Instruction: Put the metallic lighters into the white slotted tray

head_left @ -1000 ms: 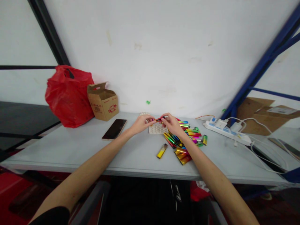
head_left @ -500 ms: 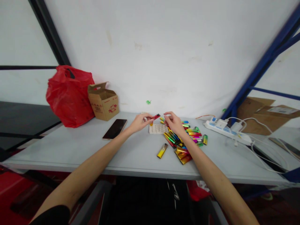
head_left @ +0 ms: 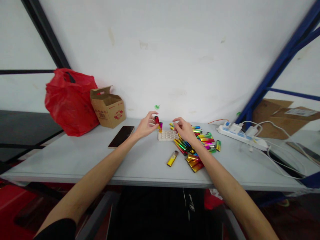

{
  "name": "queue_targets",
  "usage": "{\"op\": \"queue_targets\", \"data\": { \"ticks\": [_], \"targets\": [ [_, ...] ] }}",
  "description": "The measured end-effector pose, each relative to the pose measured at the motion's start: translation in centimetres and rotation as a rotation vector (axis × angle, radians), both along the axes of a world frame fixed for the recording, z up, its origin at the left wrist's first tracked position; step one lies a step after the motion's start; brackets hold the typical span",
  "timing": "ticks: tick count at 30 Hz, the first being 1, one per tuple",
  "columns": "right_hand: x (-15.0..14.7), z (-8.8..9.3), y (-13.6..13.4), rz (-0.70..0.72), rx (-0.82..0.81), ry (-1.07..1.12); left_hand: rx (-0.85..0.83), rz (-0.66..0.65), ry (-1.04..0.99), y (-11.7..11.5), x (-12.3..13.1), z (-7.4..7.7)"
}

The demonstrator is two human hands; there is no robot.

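My left hand [head_left: 147, 126] grips a red lighter [head_left: 156, 120], dark end up and nearly upright, just left of the tray. A purple and orange lighter [head_left: 160, 127] stands at the left end of the white tray [head_left: 168, 135], which has rows of round holes. To the tray's right, my right hand [head_left: 184, 129] hovers with bent fingers, thumb and forefinger slightly apart, and no object shows in it. Below and beside it lies a pile of shiny coloured lighters [head_left: 183, 146], partly covered by my forearm. One yellow lighter [head_left: 172, 158] lies apart, nearer the front edge.
A dark phone [head_left: 121, 136] lies left of the tray. Behind it stand an open cardboard box [head_left: 110, 110] and a red plastic bag [head_left: 71, 103]. On the right, a white power strip [head_left: 242, 136] trails cables. A white wall rises behind the table [head_left: 145, 166].
The red lighter in my left hand has turned from lying slantwise to nearly upright and moved slightly left. My right hand stays almost in place. The view has shifted a little.
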State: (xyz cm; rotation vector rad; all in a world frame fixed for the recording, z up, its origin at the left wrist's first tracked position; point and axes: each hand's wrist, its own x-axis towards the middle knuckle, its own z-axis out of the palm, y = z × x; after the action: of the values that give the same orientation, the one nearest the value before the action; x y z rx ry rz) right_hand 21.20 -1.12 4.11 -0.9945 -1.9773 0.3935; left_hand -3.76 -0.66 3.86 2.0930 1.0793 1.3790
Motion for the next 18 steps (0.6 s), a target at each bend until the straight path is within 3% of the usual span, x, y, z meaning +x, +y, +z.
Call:
{"op": "queue_targets", "data": {
  "ticks": [8,18],
  "targets": [
    [-0.14,0.36,-0.41,-0.023,0.032,-0.09,0.035,-0.02,0.126,-0.38,-0.37,0.7],
    [0.13,0.32,-0.17,-0.028,0.062,-0.118,0.165,-0.096,0.26,0.14,-0.45,-0.07]
  ]
}}
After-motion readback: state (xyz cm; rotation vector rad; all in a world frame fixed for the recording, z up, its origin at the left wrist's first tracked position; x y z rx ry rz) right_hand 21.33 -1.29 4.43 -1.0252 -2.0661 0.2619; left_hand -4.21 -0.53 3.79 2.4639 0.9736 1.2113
